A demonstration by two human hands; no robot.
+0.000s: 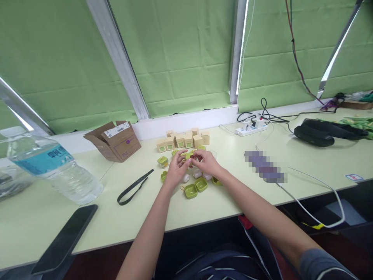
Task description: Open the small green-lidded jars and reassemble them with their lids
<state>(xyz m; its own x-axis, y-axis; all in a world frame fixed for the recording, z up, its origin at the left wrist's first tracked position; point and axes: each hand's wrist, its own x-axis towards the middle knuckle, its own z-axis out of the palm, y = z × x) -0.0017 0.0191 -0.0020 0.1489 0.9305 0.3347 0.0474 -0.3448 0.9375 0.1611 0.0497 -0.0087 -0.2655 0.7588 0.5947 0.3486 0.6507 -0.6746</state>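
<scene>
My left hand (pixel 176 169) and my right hand (pixel 206 161) meet over the middle of the pale table (pixel 221 198), fingers pinched together on a small green case (pixel 189 154). Below them lie open green cases (pixel 196 188) and small white pieces (pixel 197 174). Another closed green case (pixel 162 161) sits to the left. Behind the hands stands a row of several small tan boxes (pixel 184 139) with green labels.
An open cardboard box (pixel 113 140) sits at the back left. A water bottle (pixel 49 165) lies on its side at far left, a dark phone (pixel 67 238) near the front edge. A black strap (pixel 134 187), a power strip (pixel 251 127), white cable (pixel 317 181) and black headset (pixel 323 133) lie around.
</scene>
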